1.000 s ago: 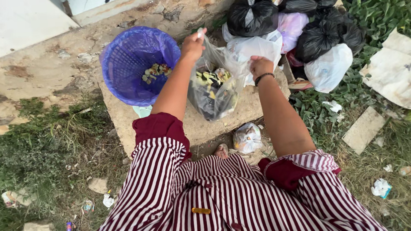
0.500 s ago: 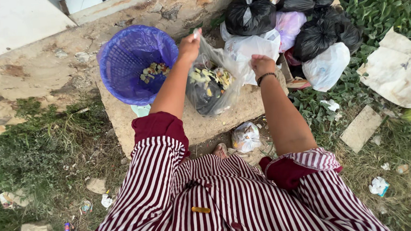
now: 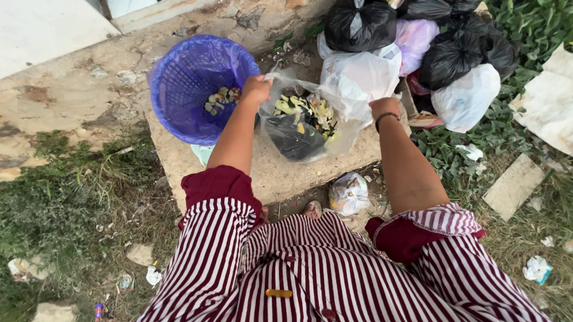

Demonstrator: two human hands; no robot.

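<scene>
Clear bag (image 3: 301, 123) of peels sits on slab (image 3: 267, 172) beside basket (image 3: 192, 87). Left hand (image 3: 255, 88) & right hand (image 3: 384, 107) both pinch its rim. Prob. soft, slippery, floppy w/ scraps; best held at the rim.

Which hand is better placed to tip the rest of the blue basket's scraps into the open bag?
Left, probably. The left hand grips the bag edge right beside the blue basket; the right hand holds the far edge.
</scene>
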